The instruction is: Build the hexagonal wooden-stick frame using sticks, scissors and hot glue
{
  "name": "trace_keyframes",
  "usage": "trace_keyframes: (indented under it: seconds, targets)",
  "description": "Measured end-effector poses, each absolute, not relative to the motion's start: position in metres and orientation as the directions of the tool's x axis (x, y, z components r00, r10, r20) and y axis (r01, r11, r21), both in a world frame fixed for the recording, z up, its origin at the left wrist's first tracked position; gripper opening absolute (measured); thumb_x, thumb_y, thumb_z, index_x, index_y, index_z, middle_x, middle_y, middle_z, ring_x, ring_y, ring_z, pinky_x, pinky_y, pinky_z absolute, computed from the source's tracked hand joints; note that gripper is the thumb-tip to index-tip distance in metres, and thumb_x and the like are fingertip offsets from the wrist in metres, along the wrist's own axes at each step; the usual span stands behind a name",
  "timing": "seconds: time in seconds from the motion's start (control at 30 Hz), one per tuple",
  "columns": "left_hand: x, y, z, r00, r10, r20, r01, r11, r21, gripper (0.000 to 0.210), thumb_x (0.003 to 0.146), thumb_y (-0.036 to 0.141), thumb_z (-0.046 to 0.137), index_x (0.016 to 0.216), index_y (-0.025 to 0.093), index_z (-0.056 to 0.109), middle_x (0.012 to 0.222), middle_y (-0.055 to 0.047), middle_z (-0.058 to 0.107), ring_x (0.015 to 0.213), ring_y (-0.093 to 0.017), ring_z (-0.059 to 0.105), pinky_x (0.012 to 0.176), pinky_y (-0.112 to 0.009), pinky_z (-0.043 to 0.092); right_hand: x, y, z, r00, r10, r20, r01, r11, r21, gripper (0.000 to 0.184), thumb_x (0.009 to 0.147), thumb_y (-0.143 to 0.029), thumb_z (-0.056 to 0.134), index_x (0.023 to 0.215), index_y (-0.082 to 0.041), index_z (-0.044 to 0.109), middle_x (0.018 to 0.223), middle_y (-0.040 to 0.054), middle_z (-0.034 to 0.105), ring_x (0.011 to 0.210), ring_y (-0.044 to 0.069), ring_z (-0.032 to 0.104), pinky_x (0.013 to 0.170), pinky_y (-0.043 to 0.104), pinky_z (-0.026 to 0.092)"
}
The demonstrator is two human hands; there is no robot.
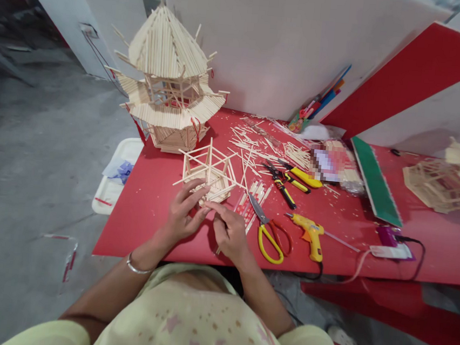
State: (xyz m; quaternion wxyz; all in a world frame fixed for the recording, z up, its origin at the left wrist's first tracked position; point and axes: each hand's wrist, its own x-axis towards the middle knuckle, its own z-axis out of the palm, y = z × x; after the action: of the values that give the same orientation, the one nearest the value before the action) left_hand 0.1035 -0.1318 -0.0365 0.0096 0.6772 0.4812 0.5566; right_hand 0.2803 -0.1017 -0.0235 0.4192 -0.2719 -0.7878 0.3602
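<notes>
A small six-sided frame of thin wooden sticks [225, 185] rests on the red table in front of me. My left hand [183, 211] curls over its near left edge, with thumb and fingers on the sticks. From the right, my right hand [229, 231] meets it at the near edge. Its index finger points along the rim by my left thumb, and the other fingers are curled in. Whatever is pinched at those fingertips is too small to make out. A tiered stick pagoda [167, 63] stands behind the frame.
Scissors [267, 230], a yellow glue gun [309, 234], cutters [281, 185] and packed sticks [254, 199] lie to the right. Loose sticks [252, 147] are scattered behind. A green board [375, 181] and another stick model [436, 181] stand farther right. A white tray [108, 196] lies left of the table.
</notes>
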Motion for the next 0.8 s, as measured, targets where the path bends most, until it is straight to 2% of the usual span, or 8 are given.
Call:
trace_keyframes:
  seconds: [0.17,0.33,0.57,0.8]
  targets:
    - [0.1036,-0.1319,-0.0368,-0.084,0.665,0.742,0.623,-0.546,0.560,0.048,0.098,0.023,0.065,0.146,0.024,0.059,0.144,-0.018,0.057,0.130,-0.029,0.061,0.096,-0.041,0.059,0.2805,-0.1013,-0.0225,-0.502,0.726,0.470,0.119,0.597,-0.794,0.054,0.097,-0.008,0.047,0.141,-0.033,0.066,0.130,-0.0004,0.077,0.105,0.015,0.077,0.095,0.030,0.061]
    - [0.1034,-0.1324,-0.0374,-0.084,0.668,0.739,0.657,-0.521,0.545,0.045,0.100,0.027,0.063,0.144,0.024,0.059,0.143,-0.018,0.058,0.128,-0.029,0.062,0.098,-0.044,0.059,0.2806,-0.1007,-0.0228,-0.502,0.724,0.474,0.120,0.601,-0.790,0.054,0.097,-0.008,0.047,0.140,-0.033,0.066,0.128,-0.0001,0.078,0.104,0.015,0.077,0.093,0.030,0.062]
    - [0.1032,-0.1331,-0.0370,-0.084,0.686,0.723,0.670,-0.498,0.550,0.044,0.101,0.031,0.061,0.144,0.024,0.059,0.143,-0.018,0.058,0.128,-0.029,0.063,0.095,-0.042,0.061,0.2808,-0.1007,-0.0248,-0.505,0.726,0.466,0.121,0.594,-0.795,0.053,0.097,-0.009,0.047,0.140,-0.032,0.066,0.128,0.0004,0.078,0.107,0.016,0.077,0.097,0.032,0.062]
    - [0.1036,-0.1325,-0.0347,-0.081,0.667,0.741,0.645,-0.532,0.549,0.046,0.099,0.025,0.064,0.144,0.023,0.059,0.143,-0.018,0.059,0.130,-0.030,0.061,0.098,-0.044,0.059,0.2804,-0.1009,-0.0249,-0.505,0.721,0.474,0.098,0.594,-0.799,0.055,0.097,-0.007,0.047,0.142,-0.033,0.065,0.131,-0.0001,0.076,0.110,0.016,0.076,0.097,0.031,0.061]
